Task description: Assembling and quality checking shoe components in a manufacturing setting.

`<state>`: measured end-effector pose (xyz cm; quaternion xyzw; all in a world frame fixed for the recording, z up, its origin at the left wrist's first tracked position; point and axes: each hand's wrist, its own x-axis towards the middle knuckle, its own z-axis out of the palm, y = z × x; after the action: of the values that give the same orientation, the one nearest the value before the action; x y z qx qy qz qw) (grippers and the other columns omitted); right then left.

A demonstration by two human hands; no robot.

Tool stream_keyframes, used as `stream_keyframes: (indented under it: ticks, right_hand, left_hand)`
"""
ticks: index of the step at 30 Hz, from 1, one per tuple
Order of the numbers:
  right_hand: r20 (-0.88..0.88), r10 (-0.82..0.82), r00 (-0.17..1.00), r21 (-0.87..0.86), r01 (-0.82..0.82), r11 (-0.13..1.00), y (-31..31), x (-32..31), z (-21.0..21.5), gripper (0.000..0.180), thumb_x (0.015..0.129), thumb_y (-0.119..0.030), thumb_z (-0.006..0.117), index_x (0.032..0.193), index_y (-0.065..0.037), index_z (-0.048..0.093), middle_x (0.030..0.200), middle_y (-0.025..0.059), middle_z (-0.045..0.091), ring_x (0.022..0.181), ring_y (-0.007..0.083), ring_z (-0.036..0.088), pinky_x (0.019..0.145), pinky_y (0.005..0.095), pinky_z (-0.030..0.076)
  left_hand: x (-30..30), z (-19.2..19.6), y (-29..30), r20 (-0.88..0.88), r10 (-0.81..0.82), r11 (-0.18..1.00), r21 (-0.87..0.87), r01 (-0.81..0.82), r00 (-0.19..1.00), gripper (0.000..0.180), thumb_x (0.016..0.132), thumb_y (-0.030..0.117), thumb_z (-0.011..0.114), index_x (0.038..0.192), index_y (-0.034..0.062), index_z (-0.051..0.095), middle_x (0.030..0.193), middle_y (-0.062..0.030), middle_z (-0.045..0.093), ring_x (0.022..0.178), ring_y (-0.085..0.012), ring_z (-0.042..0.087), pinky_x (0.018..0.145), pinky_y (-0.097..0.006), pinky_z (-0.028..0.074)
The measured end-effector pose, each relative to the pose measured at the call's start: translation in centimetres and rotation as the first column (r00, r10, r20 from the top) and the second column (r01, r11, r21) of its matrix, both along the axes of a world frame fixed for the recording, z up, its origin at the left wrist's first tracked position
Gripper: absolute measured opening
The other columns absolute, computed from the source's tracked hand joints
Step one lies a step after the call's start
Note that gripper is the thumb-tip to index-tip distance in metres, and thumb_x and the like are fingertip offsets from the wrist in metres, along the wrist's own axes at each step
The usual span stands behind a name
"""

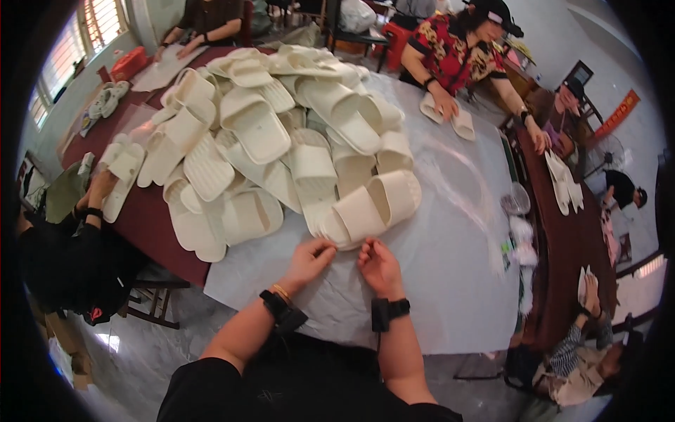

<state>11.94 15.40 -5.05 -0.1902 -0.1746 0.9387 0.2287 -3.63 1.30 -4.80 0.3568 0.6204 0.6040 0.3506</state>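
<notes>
A big heap of cream slide slippers [256,126] covers the middle of the table. At its near edge, right in front of my hands, lies a cream slipper [355,209] with a wide strap. My left hand [309,261] is closed in a pinch by the near left end of this slipper. Beside it, my right hand [380,269] has curled fingers drawn together just below the slipper's near side. Whether either hand grips the slipper's edge or something small cannot be made out. Dark bands sit on both my wrists.
White sheeting [450,281] covers the near and right part of the dark red table [158,228]. A co-worker at the far right touches a pair of slippers [448,117]; another at left handles slippers [123,172]. Clear plastic [457,176] lies right of the heap.
</notes>
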Motion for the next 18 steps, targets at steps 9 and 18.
stream_keyframes:
  ticks: [9,18]
  right_hand:
    - [0.383,-0.453,0.805,0.397,0.300,0.868,-0.5,0.2,2.5,0.042,0.089,-0.012,0.057,0.127,0.000,0.043,0.095,0.0072,0.060,0.074,0.0157,0.059,0.065,0.0283,0.049]
    - [0.627,-0.556,0.546,0.672,-0.018,0.740,2.6,-2.8,4.8,0.081,0.080,-0.040,0.068,0.137,0.005,0.032,0.102,0.0139,0.061,0.072,0.0195,0.062,0.053,0.0312,0.048]
  left_hand:
    - [0.5,0.0,0.4,0.170,0.051,0.995,0.076,-0.065,0.984,0.020,0.093,0.008,0.055,0.112,0.0007,0.054,0.080,-0.0026,0.060,0.066,-0.0085,0.056,0.059,-0.023,0.047]
    - [0.8,1.1,0.5,0.074,0.094,0.991,0.089,-0.100,0.993,0.029,0.092,0.007,0.056,0.120,0.0036,0.050,0.084,-0.0027,0.058,0.066,-0.0074,0.056,0.054,-0.023,0.047]
